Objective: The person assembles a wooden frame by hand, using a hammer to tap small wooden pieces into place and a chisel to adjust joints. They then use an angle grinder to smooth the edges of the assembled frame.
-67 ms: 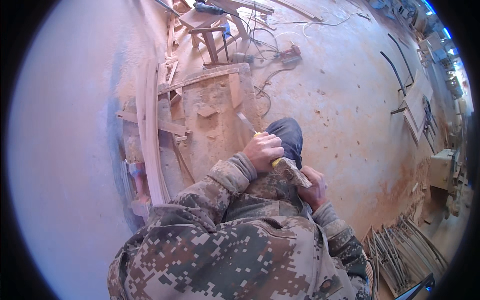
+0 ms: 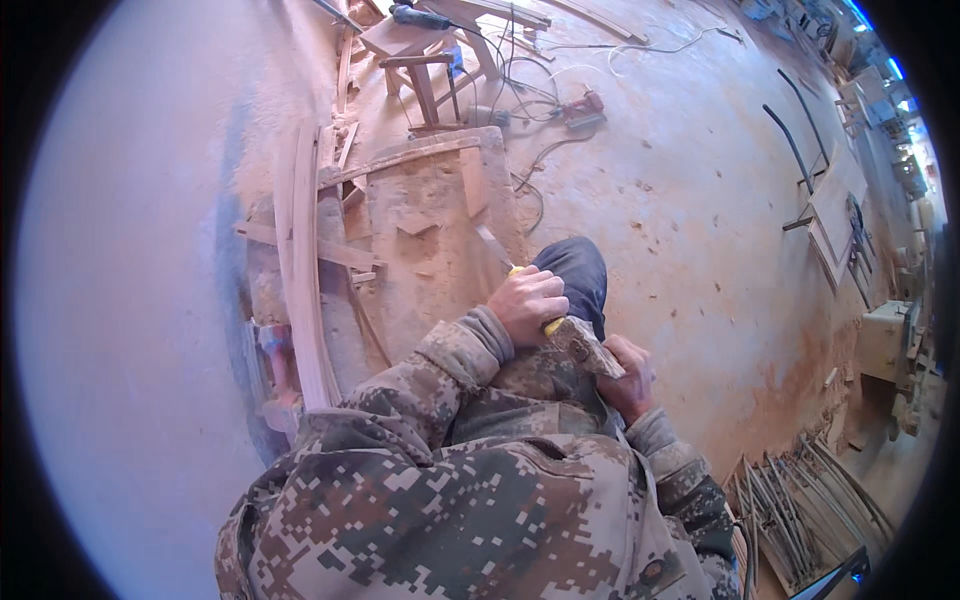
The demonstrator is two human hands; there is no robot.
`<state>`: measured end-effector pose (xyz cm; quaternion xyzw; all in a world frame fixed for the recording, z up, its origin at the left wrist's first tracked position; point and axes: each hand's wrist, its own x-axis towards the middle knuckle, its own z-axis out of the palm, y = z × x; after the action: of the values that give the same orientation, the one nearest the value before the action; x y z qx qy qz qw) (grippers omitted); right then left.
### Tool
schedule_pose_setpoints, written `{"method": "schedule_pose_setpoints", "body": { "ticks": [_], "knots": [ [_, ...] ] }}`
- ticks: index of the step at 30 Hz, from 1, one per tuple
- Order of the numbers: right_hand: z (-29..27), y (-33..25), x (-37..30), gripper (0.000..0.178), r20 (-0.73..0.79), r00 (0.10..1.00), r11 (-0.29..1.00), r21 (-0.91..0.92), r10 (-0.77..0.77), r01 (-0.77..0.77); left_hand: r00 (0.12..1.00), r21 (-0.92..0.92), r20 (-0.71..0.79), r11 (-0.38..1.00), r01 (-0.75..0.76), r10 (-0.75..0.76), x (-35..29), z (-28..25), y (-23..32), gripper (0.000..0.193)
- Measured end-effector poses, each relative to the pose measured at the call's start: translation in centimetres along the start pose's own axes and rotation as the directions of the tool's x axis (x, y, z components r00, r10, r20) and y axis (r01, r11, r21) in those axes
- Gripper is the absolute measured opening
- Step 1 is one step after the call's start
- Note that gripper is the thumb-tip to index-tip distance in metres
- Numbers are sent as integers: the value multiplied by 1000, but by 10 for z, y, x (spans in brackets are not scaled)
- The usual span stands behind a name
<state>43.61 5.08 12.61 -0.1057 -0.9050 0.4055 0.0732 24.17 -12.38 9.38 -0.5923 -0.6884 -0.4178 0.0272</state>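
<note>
My left hand (image 2: 530, 305) is closed around the yellow handle of a chisel (image 2: 495, 246). Its metal blade slants up and left, with the tip at the lower end of a light strip of wood (image 2: 472, 182). A rough, worn wooden block (image 2: 586, 347) lies against or very near the handle's butt end; whether they touch I cannot tell. Fingers of my right hand (image 2: 630, 378) wrap the block's other end, hiding that part. Both hands are over my legs, beside a dusty work surface (image 2: 440, 260) strewn with wood scraps.
Long wooden boards (image 2: 297, 260) lean along the left wall, near a reddish clamp-like tool (image 2: 275, 355). Ahead stand a small wooden stool (image 2: 420, 80), a corded power tool (image 2: 418, 17) and a red tool (image 2: 583, 108) among cables. Thin strips (image 2: 790, 510) lie at lower right.
My right hand, smeared by motion just before, looks sharper now. The chisel and my left hand hold the same place.
</note>
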Motion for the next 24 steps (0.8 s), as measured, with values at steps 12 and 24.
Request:
{"method": "schedule_pose_setpoints", "body": {
  "ticks": [12, 24],
  "knots": [
    [-3, 5, -2, 25, 99, 989, 993, -28, -109, 113, 988, -23, 149, 999, -47, 50, -7, -5, 0, 21],
    [-7, 4, -3, 25, 179, 971, 955, -221, -159, 197, 983, -67, 142, 992, -105, 114, -12, -8, 0, 26]
  ]
}}
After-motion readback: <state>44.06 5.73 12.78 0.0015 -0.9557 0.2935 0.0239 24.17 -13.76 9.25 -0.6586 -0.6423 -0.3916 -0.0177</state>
